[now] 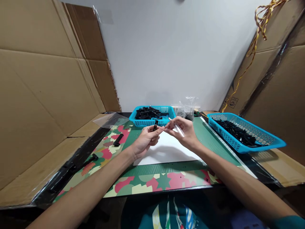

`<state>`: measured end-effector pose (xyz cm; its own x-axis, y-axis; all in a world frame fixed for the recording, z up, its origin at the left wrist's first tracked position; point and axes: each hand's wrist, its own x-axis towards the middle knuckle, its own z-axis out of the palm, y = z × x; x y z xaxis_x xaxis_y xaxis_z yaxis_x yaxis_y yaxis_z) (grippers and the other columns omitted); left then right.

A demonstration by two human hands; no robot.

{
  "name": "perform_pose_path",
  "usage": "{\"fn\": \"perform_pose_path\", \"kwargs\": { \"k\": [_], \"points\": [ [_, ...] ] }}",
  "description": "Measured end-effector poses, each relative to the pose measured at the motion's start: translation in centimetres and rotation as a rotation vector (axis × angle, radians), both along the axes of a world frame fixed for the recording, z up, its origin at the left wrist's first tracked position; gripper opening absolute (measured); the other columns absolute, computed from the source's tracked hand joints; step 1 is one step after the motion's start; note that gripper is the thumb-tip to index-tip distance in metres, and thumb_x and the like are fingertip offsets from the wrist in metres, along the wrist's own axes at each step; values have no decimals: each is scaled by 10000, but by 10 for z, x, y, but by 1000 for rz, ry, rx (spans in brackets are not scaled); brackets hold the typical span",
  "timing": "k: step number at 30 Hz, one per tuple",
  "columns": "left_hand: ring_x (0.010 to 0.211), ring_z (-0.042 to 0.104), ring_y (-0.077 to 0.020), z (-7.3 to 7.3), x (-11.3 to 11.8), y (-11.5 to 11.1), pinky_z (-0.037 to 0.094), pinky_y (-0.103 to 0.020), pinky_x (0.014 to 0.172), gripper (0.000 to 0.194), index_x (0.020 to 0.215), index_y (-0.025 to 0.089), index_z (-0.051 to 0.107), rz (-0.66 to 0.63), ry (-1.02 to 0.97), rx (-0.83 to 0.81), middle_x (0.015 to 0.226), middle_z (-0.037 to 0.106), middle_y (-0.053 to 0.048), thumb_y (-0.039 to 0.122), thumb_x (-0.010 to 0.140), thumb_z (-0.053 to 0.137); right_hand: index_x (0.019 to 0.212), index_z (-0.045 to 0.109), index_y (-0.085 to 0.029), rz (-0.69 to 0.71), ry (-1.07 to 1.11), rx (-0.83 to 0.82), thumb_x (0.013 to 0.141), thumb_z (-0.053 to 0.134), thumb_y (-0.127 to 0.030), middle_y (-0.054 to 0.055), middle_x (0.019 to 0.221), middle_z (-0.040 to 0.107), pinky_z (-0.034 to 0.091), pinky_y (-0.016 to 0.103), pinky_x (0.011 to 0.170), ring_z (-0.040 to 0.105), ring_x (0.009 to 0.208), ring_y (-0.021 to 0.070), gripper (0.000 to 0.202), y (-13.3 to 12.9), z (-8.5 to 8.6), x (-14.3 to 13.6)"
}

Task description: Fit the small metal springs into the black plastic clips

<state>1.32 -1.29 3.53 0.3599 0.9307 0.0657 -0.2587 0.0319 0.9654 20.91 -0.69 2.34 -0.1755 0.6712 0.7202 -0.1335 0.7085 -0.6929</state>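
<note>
Over a white sheet [166,151], my two hands meet at the fingertips. My left hand [148,139] is closed around a small black plastic part [155,125], which sticks up above the thumb. My right hand [183,129] holds a clear, white-tipped tube [178,129] against the palm. Its thumb and forefinger pinch close to the left fingertips; anything between them is too small to tell. Behind the hands stands a blue basket [152,122] with many black parts.
Another blue basket [240,144] of black parts stands at the right. Clear bags [189,111] lie by the wall. Two black pieces [118,140] [92,158] rest on the left of the patterned mat [166,184]. Cardboard walls [47,79] flank the table.
</note>
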Motion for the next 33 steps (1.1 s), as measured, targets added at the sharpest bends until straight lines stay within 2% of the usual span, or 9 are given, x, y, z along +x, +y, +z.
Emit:
{"fn": "perform_pose_path", "kwargs": {
  "k": [6,10,13,15,17,20,23,28,33],
  "points": [
    [476,187,-35,-1,3,1,107,-213,435,432,872,146,687,72,103,47,594,330,102,495,765,919,800,622,-220,-29,33,-54,813,898,-425,29,804,714,580,348,740,718,804,216,344,3,-4,-1],
    [460,215,-45,2,4,1,109,-208,434,475,1003,148,688,49,68,28,626,423,71,597,871,763,774,609,-223,-126,23,-21,826,881,-406,14,746,684,557,339,710,722,789,224,332,3,-4,2],
    [491,342,-75,1,4,2,237,-210,453,457,1049,155,654,27,21,79,697,542,21,596,930,668,805,642,-228,-211,-62,96,894,810,-323,23,794,720,537,343,711,708,766,209,212,-1,-3,4],
    [537,434,-103,-1,4,3,325,-226,498,422,1036,163,624,60,27,186,707,592,0,574,951,664,814,654,-233,-267,-140,224,943,736,-259,33,825,745,524,347,709,695,752,200,155,-4,-2,4],
    [557,481,-121,-4,5,3,372,-245,533,423,1023,180,593,83,64,292,700,615,-4,597,975,642,804,652,-237,-297,-214,352,984,662,-207,33,795,735,502,346,687,660,719,191,182,-7,-3,3],
    [542,472,-121,-5,6,0,363,-252,524,432,1009,204,564,91,161,397,692,596,12,636,1008,584,803,648,-239,-282,-309,488,1011,594,-142,14,706,670,446,331,636,553,654,174,235,-9,-4,0],
    [546,427,-118,-3,6,-6,337,-255,524,431,980,211,553,107,234,444,672,544,27,640,1026,549,794,628,-236,-265,-337,547,1009,589,-106,0,669,627,404,318,607,474,631,166,254,-9,-5,-2],
    [570,389,-125,0,7,-11,322,-251,539,402,957,217,534,81,256,463,660,495,35,606,1054,516,761,605,-233,-280,-324,552,1025,596,-142,9,668,623,412,321,609,468,634,168,280,-9,-4,-1],
    [598,426,-127,-2,8,-10,327,-256,539,404,951,214,550,79,247,447,723,510,20,609,1035,553,750,605,-238,-274,-381,570,1037,561,-144,13,668,645,429,330,618,487,638,172,306,-10,-4,0]
  ]
}}
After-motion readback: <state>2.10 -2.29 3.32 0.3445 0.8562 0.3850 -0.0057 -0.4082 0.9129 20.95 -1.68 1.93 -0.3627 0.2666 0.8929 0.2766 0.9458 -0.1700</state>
